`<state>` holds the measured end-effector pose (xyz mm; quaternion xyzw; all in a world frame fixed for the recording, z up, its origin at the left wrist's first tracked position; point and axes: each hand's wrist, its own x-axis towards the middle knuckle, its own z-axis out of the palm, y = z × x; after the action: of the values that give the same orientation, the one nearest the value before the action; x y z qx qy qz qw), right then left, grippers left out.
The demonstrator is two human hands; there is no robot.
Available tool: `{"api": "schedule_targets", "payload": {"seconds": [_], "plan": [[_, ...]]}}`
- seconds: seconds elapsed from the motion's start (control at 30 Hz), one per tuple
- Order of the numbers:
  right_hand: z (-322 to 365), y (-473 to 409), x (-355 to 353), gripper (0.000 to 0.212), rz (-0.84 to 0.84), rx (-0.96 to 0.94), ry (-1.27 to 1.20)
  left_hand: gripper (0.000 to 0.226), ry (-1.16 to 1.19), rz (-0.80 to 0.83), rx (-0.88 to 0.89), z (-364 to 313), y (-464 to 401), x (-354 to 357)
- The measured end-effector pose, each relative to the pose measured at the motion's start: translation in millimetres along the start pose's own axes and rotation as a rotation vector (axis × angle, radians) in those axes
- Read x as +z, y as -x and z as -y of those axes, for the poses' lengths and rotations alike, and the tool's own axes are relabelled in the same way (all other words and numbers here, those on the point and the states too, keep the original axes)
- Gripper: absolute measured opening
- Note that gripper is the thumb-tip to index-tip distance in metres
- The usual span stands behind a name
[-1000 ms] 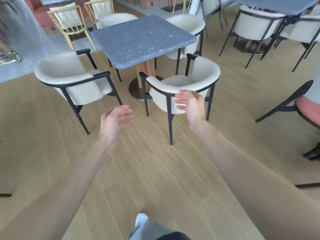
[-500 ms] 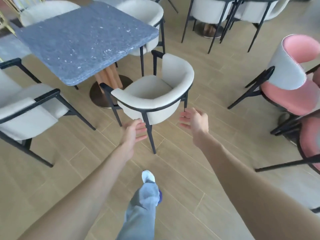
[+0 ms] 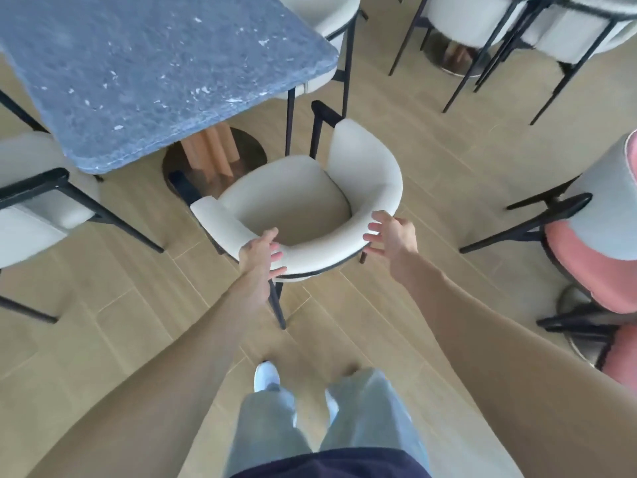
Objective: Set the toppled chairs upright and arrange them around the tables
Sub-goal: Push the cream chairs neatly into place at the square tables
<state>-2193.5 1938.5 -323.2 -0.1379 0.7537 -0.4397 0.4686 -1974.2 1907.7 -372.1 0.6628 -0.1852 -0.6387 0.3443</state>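
Note:
A white padded chair (image 3: 286,205) with a black frame stands upright just below me, its seat turned toward the corner of the blue-grey stone table (image 3: 155,70). My left hand (image 3: 260,253) is at the left part of the curved backrest, thumb above the rim and fingers spread along its outer side. At the right end of the backrest, my right hand (image 3: 389,232) has its fingers spread and straight and is just touching the rim. Neither hand is curled tight round the chair.
Another white chair (image 3: 34,208) stands upright at the table's left side, and a third (image 3: 331,15) at its far side. Pink chairs (image 3: 593,243) crowd the right edge. More white chairs (image 3: 465,15) surround a second table at the top right. Wooden floor lies underfoot.
I have stepped closer to the chair, and the view now looks down on it. Both hands moved forward from the air in front of it up to its backrest.

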Motion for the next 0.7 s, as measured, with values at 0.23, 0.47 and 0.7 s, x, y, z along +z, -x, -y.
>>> {"api": "schedule_targets", "payload": {"seconds": [0.23,0.47,0.7], "plan": [[10.0,-117.3,-21.8,0.014,0.092,0.163,0.241,0.028,0.156,-0.219,-0.161,29.3,-31.6,57.5],[-11.0,-190.7,-45.1,0.062,0.323,0.365,0.328,0.049,0.561,-0.454,-0.380,95.4,-32.6,123.8],[-13.8,-228.8,-45.5,0.051,0.398,0.397,0.273,0.078,0.792,-0.383,-0.364,105.2,-46.9,177.3]]}}
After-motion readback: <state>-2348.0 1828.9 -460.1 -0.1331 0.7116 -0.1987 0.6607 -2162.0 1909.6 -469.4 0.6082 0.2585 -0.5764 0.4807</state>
